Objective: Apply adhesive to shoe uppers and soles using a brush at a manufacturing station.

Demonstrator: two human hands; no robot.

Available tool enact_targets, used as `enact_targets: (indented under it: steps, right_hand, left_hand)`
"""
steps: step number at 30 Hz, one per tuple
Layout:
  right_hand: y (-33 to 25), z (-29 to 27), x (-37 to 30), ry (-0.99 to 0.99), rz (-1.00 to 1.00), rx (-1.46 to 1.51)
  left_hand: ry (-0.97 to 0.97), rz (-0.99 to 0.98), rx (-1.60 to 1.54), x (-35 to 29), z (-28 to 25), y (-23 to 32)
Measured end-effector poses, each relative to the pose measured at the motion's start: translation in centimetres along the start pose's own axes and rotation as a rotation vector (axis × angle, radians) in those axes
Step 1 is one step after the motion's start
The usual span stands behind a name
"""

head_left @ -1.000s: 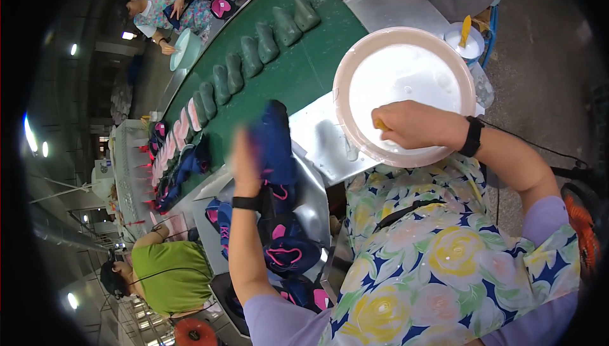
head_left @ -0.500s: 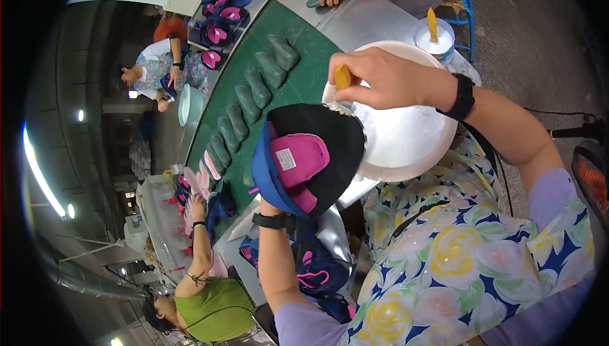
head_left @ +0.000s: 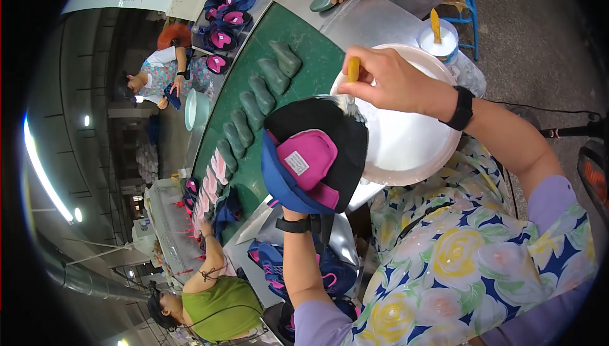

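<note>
My left hand (head_left: 293,214) holds up a shoe upper (head_left: 314,155) from below, its fingers hidden behind it. The upper is blue outside, with a bright pink lining, a white label and a wide black flap. Pinched in my right hand (head_left: 388,79) is a brush (head_left: 353,70) with a yellow handle. Its bristles touch the far right edge of the black flap, where wet white streaks show. Just under and beyond that hand stands a large pale pink basin (head_left: 406,179) of white liquid.
Green shoe lasts (head_left: 274,76) lie in a row on the green conveyor belt (head_left: 311,44), with pink pieces (head_left: 204,197) farther left. More uppers (head_left: 273,263) lie by my left forearm. A tub (head_left: 446,54) with another brush stands at right. Co-workers are at the far side and left.
The brush has shifted along the black flap's edge, and white streaks now show there. The upper is tilted slightly differently. At the far side, a co-worker's hand has moved on a green last.
</note>
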State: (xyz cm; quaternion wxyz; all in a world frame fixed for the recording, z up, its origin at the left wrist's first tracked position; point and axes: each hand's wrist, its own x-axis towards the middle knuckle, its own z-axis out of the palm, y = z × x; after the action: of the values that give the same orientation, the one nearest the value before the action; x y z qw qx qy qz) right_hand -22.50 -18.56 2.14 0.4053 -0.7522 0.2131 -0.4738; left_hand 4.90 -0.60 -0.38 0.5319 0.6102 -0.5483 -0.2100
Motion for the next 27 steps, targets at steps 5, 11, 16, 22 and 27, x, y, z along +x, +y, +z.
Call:
enact_targets:
  steps: [5,11,16,22,27]
  right_hand:
    - [0.0,2.0,-1.8,0.073,0.300,0.076]
    - [-1.1,4.0,-3.3,0.064,0.421,0.194]
    - [-1.3,3.9,-3.9,0.003,0.430,0.362]
    - [-1.0,3.3,-3.5,0.058,0.366,0.302]
    - [-1.3,3.5,-3.7,0.022,0.261,0.398]
  left_hand:
    - [0.150,0.238,0.349,0.6,2.4,1.8]
    - [0.171,0.249,0.512,0.9,3.8,1.0]
    - [0.170,0.218,0.474,1.8,3.9,0.4]
    - [0.164,0.194,0.426,2.1,4.6,0.2]
    - [0.188,0.168,0.400,3.6,3.0,0.1]
